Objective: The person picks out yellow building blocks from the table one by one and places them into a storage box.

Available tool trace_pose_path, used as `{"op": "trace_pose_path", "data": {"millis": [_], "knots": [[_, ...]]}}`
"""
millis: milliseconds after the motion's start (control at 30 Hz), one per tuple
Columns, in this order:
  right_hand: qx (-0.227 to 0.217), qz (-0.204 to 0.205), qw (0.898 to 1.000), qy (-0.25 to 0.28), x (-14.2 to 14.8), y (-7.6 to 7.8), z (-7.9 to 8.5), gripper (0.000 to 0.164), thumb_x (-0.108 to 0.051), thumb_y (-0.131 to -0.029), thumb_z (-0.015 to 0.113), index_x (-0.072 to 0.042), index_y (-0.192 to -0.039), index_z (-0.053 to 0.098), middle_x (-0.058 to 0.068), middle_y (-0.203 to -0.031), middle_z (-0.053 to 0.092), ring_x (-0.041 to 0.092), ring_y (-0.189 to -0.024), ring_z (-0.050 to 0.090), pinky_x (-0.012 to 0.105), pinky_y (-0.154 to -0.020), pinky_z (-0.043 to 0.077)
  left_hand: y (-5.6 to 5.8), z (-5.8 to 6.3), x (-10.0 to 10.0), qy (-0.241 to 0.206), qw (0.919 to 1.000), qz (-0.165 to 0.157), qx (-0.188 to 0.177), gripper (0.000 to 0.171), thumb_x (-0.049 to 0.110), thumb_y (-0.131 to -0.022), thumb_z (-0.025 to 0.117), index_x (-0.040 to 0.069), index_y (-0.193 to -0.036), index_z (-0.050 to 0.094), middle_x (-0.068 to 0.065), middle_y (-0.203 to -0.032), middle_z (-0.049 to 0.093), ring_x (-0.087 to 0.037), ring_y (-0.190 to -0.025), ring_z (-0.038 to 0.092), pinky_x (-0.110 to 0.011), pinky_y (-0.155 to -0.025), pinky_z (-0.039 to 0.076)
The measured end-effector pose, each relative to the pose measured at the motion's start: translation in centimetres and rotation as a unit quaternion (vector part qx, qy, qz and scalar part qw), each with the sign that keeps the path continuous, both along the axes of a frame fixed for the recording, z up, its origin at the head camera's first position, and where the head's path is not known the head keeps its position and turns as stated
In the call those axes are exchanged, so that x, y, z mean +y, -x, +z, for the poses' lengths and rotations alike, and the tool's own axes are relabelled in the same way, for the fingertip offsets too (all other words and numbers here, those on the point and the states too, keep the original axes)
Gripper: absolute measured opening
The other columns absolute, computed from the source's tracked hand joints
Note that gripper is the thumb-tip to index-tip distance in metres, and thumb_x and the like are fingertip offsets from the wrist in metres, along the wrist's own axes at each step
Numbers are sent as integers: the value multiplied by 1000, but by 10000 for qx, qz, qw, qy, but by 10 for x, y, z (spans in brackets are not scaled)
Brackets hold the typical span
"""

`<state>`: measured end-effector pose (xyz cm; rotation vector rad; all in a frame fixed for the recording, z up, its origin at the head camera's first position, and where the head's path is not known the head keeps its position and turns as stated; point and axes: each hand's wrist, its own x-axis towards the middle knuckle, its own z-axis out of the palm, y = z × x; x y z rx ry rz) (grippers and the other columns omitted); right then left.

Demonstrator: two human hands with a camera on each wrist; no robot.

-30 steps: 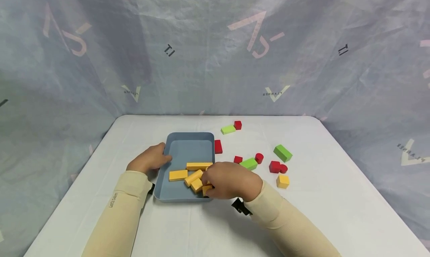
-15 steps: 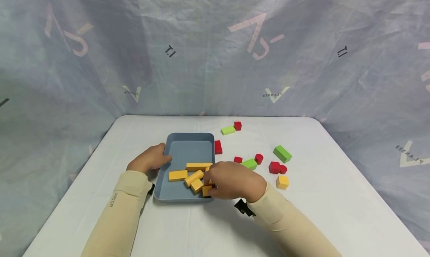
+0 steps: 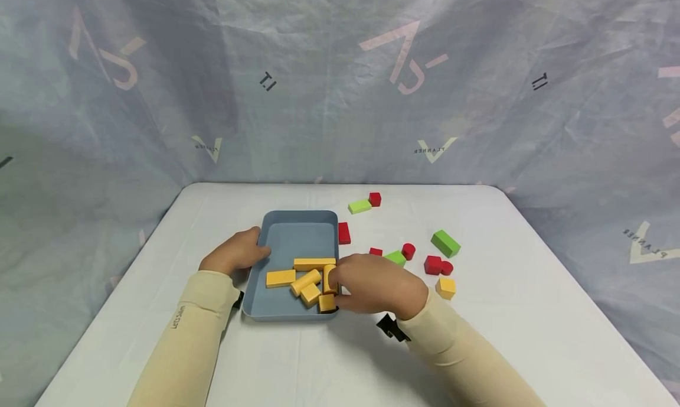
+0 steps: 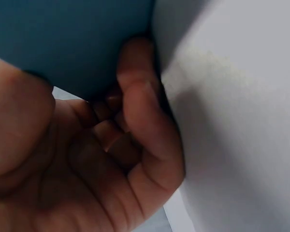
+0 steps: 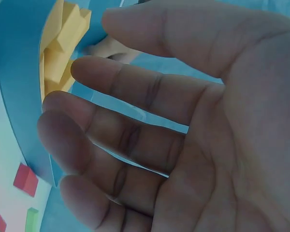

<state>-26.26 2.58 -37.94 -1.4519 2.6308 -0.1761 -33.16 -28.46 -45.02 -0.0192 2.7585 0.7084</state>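
My left hand (image 3: 236, 253) grips the left wall of a blue-grey tray (image 3: 300, 233), thumb over the rim. In the left wrist view its fingers (image 4: 152, 121) curl against the tray's outer side (image 4: 77, 48). Yellow blocks lie in the tray's near half: a long bar (image 3: 314, 264), a flat brick (image 3: 280, 278), two cylinders (image 3: 306, 283) and two cubes (image 3: 310, 295). At the right rim is my right hand (image 3: 379, 283), fingertips beside the right-hand cylinder (image 3: 330, 279) and the corner cube (image 3: 326, 302). Its fingers (image 5: 130, 137) are relaxed and spread, holding nothing.
Right of the tray lie a red brick (image 3: 344, 233), a light green brick (image 3: 359, 206) and a red cube (image 3: 375, 199). Farther right are green blocks (image 3: 445, 243), red cubes (image 3: 432, 264), red cylinders (image 3: 408, 251) and one yellow cube (image 3: 445, 287). A grey curtain (image 3: 329, 100) hangs behind the white table (image 3: 276, 360).
My right hand has drawn back to the right, off the yellow blocks, uncovering the right-hand cylinder and more of the corner cube. The left hand stays on the tray wall.
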Motion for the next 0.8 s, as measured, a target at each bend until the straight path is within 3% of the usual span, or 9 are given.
{"op": "trace_pose_path", "data": {"millis": [100,300,800], "knots": [[-85,-235,9997,-73,5,2,1,12,-28,-84,69,-25,-95,71,-8,-90,62,4,-74,48,25,-61,48,0,0,0,-22,10000,-37,30,67,29,-95,52,-7,-143,22,-28,-136,40,-30,-103,48,-51,-86,43],[-184,-483,9984,-239,13,4,2,24,-30,-83,69,-23,-106,70,-6,-98,64,5,-78,50,28,-66,50,-1,2,0,-50,10000,-47,13,69,29,-95,52,-7,-143,20,-29,-139,36,-33,-113,45,-54,-92,41],[35,-559,9979,-309,28,7,-2,23,-31,-83,70,-20,-103,71,-5,-92,63,4,-74,50,30,-65,50,0,2,-1,121,9999,-95,6,68,30,-95,52,-8,-143,21,-29,-139,36,-31,-111,45,-53,-92,41]]}}
